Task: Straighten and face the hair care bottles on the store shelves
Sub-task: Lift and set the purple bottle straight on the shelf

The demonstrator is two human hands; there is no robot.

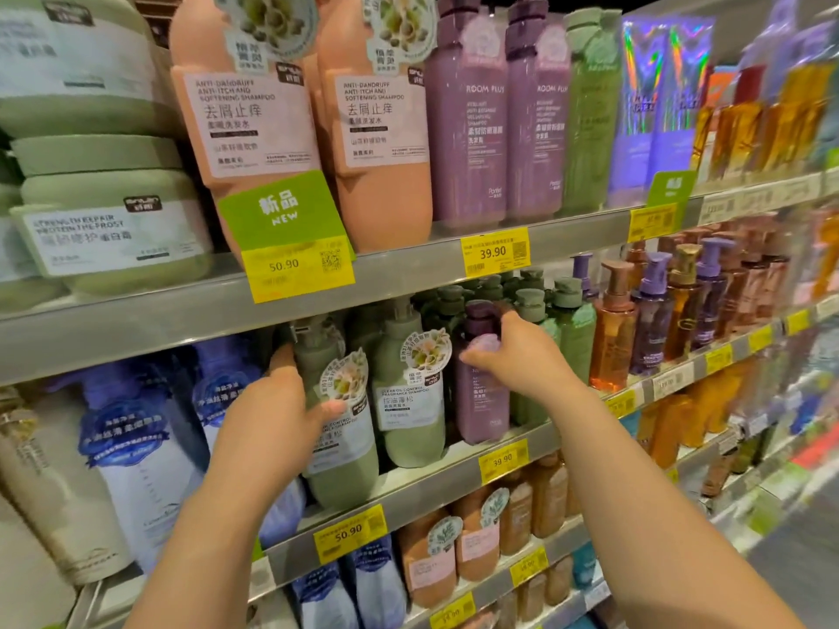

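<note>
Here, on the middle shelf (408,488), the left hand (268,419) grips a sage-green plastic pump bottle (338,465) round its body, while the right hand (517,356) pinches the neck of a mauve plastic shampoo bottle (481,401) standing two places along.

Shop: stocked shelves (408,261), yellow price tags (495,252).

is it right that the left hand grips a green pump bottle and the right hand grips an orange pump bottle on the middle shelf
Not quite. In the head view the right hand grips a purple pump bottle, not an orange one. The left hand does grip a green pump bottle, and both stand on the middle shelf.
</note>
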